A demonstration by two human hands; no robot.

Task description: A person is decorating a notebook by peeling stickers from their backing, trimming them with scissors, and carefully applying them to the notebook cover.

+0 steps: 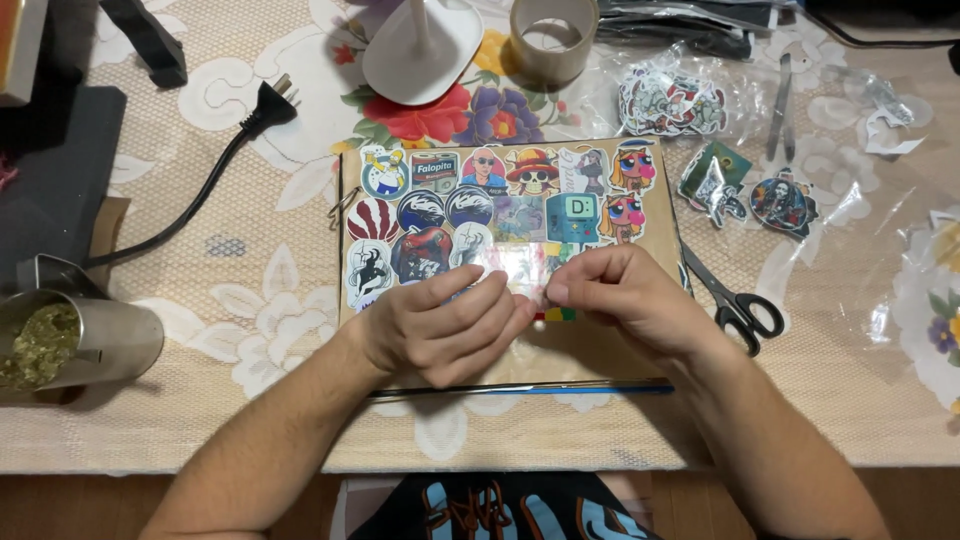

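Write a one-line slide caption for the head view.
Both hands, left and right, press a sticker onto a sticker-covered brown board, scissors alongside.

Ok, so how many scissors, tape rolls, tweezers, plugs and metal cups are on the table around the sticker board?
Scissors: 1
Tape roll: 1
Tweezers: 1
Plug: 1
Metal cup: 1
Total: 5

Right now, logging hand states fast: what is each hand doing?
Left hand: open, flat on the brown board.
Right hand: fingertips pinched on a small sticker.
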